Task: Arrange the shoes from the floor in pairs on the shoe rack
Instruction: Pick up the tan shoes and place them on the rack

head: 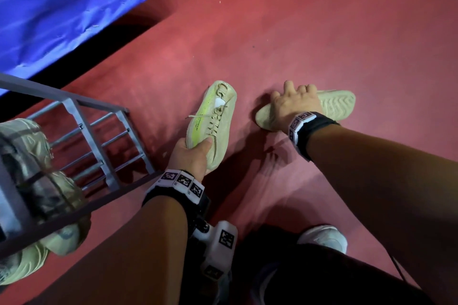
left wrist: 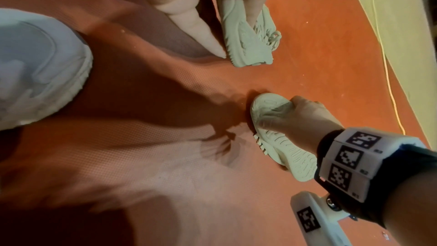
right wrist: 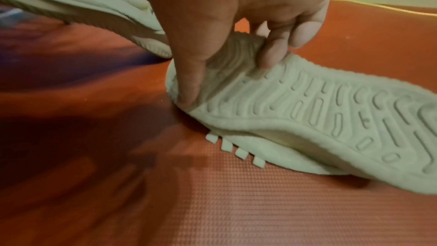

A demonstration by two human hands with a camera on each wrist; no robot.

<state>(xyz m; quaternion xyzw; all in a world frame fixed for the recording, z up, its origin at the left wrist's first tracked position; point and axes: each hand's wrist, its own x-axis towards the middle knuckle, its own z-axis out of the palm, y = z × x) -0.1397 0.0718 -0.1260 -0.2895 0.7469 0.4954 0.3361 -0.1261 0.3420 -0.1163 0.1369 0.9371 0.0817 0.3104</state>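
Observation:
A pale green laced sneaker (head: 213,116) hangs tilted just above the red floor, and my left hand (head: 198,151) grips its near end, thumb on top. In the left wrist view my fingers (left wrist: 189,16) curl around this sneaker (left wrist: 250,44). Its mate (head: 334,106) lies sole up on the floor to the right. My right hand (head: 292,101) grips this upturned sneaker (right wrist: 331,119) across the sole, thumb (right wrist: 189,91) on one edge and fingertips (right wrist: 272,53) on the other. The grey metal shoe rack (head: 99,131) stands at the left.
Several pale green shoes (head: 29,146) sit on the rack. A blue cloth-covered block (head: 62,7) lies at the upper left. My own white shoe (head: 324,238) is planted near the bottom. A yellow cable (left wrist: 387,81) runs along the pale wall base.

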